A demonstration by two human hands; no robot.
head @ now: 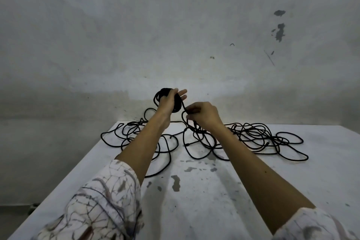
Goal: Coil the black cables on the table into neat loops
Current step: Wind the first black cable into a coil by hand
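We've got our left hand (169, 101) gripping the wound black cable coil (176, 105) above the scuffed white table (194, 191), right hand (202, 114) pinching the loose black cable strand (184, 107) beside it.

At frame centre, the left hand (169, 101) is holding a wound black coil (176, 104) raised above the white table (194, 191); the right hand (202, 114) is pinching a strand leading down to loose cables (253, 138) sprawling across mid-frame.

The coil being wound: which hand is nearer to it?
Left. The left hand holds the coil, wrapped around its palm. The right hand is beside it, pinching the strand leading into it.
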